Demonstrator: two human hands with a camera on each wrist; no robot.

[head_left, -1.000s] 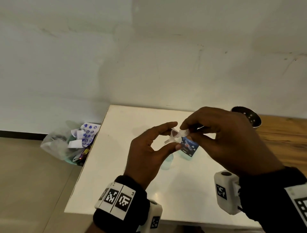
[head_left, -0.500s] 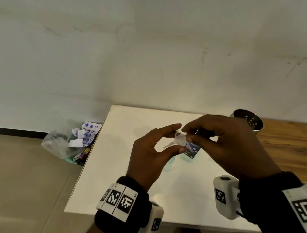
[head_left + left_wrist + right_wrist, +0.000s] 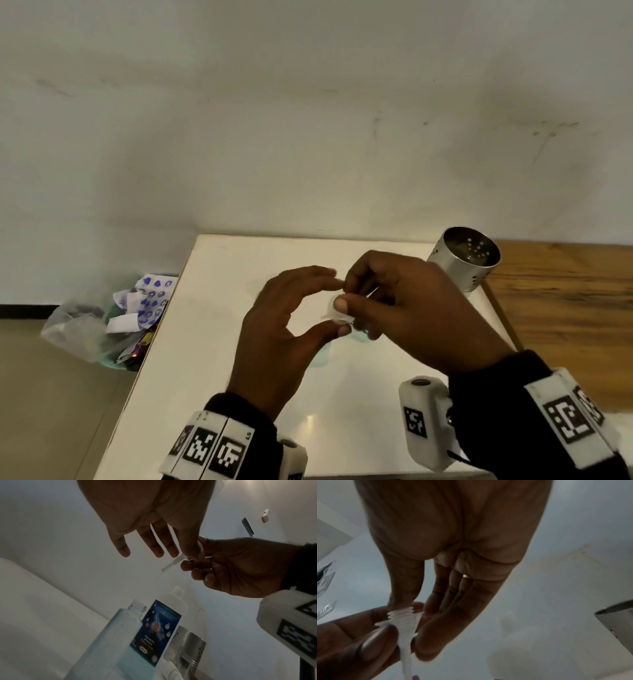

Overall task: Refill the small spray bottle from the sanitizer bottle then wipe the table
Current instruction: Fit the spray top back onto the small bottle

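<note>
A clear spray head [image 3: 337, 310] with a thin dip tube [image 3: 171, 564] hangs in the air above the white table [image 3: 212, 342]. My right hand [image 3: 346, 293] pinches it between thumb and forefinger. From the other side my left hand [image 3: 334, 303] pinches it too, thumb below and forefinger above. The small clear spray bottle [image 3: 109, 642] stands on the table below with its threaded neck uncovered. Right beside it stands the white sanitizer bottle [image 3: 164, 622] with a blue label, cap on. In the head view my hands hide most of both bottles.
A perforated steel cup [image 3: 466, 260] stands at the table's far right corner, by a wooden surface [image 3: 565, 308]. On the floor to the left sits a plastic bag of rubbish [image 3: 102, 325]. A pale wall rises just behind the table.
Both hands have drifted slightly right with the spray head between them. The sanitizer bottle's label, seen under the hands before, is now hidden behind my right hand.
</note>
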